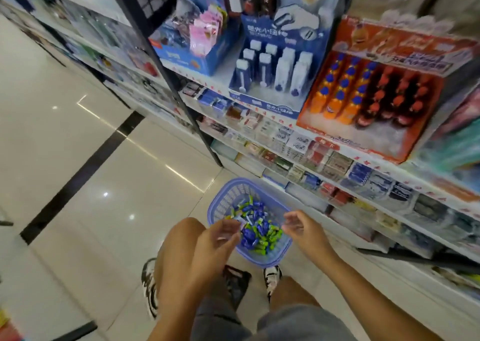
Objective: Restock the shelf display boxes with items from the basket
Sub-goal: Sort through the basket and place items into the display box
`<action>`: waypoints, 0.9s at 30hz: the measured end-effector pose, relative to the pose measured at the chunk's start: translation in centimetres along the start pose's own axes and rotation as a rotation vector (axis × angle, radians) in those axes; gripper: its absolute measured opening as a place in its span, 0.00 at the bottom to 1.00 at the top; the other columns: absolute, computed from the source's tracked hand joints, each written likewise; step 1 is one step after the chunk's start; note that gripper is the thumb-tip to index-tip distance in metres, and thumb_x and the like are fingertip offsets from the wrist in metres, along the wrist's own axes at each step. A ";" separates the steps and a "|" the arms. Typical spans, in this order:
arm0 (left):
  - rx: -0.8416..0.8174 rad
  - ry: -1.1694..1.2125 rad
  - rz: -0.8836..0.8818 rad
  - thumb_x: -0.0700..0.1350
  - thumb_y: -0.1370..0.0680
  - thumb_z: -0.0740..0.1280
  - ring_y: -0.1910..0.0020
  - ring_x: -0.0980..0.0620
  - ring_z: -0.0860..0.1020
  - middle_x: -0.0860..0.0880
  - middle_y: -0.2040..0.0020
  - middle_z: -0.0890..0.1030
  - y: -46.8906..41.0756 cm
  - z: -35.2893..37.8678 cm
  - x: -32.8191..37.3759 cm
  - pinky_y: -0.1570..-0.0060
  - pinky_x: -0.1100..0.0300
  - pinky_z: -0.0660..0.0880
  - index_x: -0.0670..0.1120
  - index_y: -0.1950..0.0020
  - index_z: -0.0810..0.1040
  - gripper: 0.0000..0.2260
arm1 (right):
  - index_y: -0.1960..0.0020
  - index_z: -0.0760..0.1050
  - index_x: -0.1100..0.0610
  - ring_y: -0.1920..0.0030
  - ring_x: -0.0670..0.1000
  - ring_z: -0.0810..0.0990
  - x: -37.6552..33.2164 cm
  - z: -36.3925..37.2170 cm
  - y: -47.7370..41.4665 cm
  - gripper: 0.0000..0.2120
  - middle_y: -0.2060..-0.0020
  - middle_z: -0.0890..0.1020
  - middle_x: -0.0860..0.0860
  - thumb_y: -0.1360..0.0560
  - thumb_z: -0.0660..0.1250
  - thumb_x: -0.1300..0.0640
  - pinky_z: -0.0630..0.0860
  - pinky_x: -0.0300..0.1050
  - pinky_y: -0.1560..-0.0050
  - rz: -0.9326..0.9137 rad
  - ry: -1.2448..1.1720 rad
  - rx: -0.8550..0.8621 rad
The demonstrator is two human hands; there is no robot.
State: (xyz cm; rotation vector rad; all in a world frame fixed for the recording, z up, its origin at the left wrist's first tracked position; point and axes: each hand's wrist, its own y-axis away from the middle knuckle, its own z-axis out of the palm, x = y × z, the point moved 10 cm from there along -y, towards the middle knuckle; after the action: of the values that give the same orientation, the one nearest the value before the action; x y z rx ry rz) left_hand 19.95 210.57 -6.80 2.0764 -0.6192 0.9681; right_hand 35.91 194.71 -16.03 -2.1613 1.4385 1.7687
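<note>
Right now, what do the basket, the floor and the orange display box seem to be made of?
Basket: moulded plastic, lilac-blue, slightly translucent; slotted walls and rounded rim suggest it. Floor: glossy cream tile, probably ceramic; it mirrors bright light spots, with a dark inlaid strip. Orange display box: likely printed cardboard; flat folded panels, dull finish.

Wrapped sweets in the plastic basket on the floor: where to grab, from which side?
From straight above: the basket is open-topped and its walls block the sides. The sweets lie in a loose jumbled heap, so close fingers round a handful at the heap's top, probably mid-heap. The left hand and right hand hover just over it.
</note>
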 end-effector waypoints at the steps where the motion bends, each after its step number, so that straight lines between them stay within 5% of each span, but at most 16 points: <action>1: -0.046 0.002 0.002 0.43 0.23 0.69 0.53 0.63 0.80 0.55 0.51 0.83 -1.9 0.7 -0.4 0.58 0.76 0.73 0.49 0.47 0.80 0.06 | 0.45 0.76 0.55 0.52 0.47 0.79 1.0 0.3 -0.9 0.10 0.51 0.81 0.48 0.26 0.70 0.58 0.76 0.44 0.47 0.033 0.026 0.006; 3: -0.127 0.024 -0.016 0.39 0.23 0.69 0.52 0.58 0.81 0.52 0.50 0.82 -5.8 1.9 -2.0 0.57 0.72 0.75 0.44 0.46 0.80 0.07 | 0.44 0.76 0.58 0.53 0.48 0.78 2.9 1.0 -2.5 0.12 0.50 0.80 0.49 0.26 0.70 0.58 0.75 0.42 0.49 0.085 0.075 0.021; 6: -0.239 -0.102 -0.010 0.39 0.24 0.70 0.58 0.64 0.80 0.55 0.56 0.82 -12.1 3.6 -6.0 0.60 0.75 0.74 0.47 0.49 0.80 0.06 | 0.45 0.76 0.56 0.56 0.45 0.77 6.4 2.2 -5.2 0.11 0.51 0.80 0.48 0.27 0.71 0.58 0.72 0.37 0.53 0.173 0.066 0.079; 11: -0.387 -0.261 0.033 0.38 0.24 0.68 0.62 0.66 0.79 0.54 0.59 0.82 -25.1 7.8 -15.4 0.61 0.70 0.74 0.50 0.54 0.78 0.06 | 0.41 0.75 0.59 0.49 0.54 0.79 13.9 6.2 -13.8 0.15 0.46 0.80 0.55 0.27 0.70 0.58 0.74 0.45 0.48 0.276 0.097 0.195; 14: -0.491 -0.464 0.085 0.41 0.24 0.67 0.60 0.53 0.81 0.50 0.60 0.82 -31.7 12.0 -22.1 0.57 0.57 0.76 0.50 0.58 0.79 0.05 | 0.37 0.73 0.61 0.44 0.57 0.78 20.3 11.3 -19.8 0.17 0.41 0.78 0.58 0.24 0.67 0.57 0.71 0.44 0.47 0.362 0.163 0.150; 18: -0.584 -0.671 0.135 0.42 0.24 0.63 0.57 0.44 0.80 0.48 0.65 0.78 -38.8 17.7 -31.2 0.64 0.56 0.71 0.53 0.66 0.72 0.12 | 0.30 0.66 0.56 0.34 0.57 0.71 27.3 17.6 -26.9 0.23 0.31 0.70 0.56 0.23 0.64 0.54 0.71 0.48 0.37 0.364 0.262 0.070; 20: -0.636 -0.778 0.201 0.45 0.23 0.63 0.50 0.44 0.80 0.46 0.54 0.81 -41.2 20.6 -34.7 0.55 0.55 0.73 0.52 0.54 0.79 0.05 | 0.26 0.60 0.53 0.29 0.58 0.64 30.0 20.3 -30.3 0.26 0.26 0.62 0.54 0.22 0.63 0.56 0.67 0.51 0.33 0.299 0.348 0.031; 23: -0.710 -0.930 0.307 0.46 0.21 0.62 0.39 0.45 0.76 0.43 0.36 0.76 -44.3 24.9 -40.0 0.42 0.56 0.71 0.45 0.33 0.72 0.17 | 0.23 0.54 0.50 0.24 0.58 0.54 33.0 24.8 -35.5 0.29 0.23 0.51 0.53 0.22 0.57 0.61 0.57 0.53 0.28 0.192 0.543 -0.043; 27: -0.815 -1.125 0.520 0.47 0.21 0.60 0.33 0.48 0.72 0.47 0.30 0.71 -47.1 30.5 -45.2 0.34 0.56 0.67 0.47 0.27 0.66 0.21 | 0.22 0.47 0.53 0.23 0.58 0.49 37.6 28.8 -41.8 0.33 0.22 0.46 0.52 0.22 0.58 0.65 0.54 0.54 0.26 0.229 0.698 -0.060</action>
State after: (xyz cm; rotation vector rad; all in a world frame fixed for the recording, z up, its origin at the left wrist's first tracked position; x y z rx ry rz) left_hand 37.98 219.76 -75.97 1.5317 -1.8088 -0.3546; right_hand 37.96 210.11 -77.22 -2.9217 1.8214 1.1352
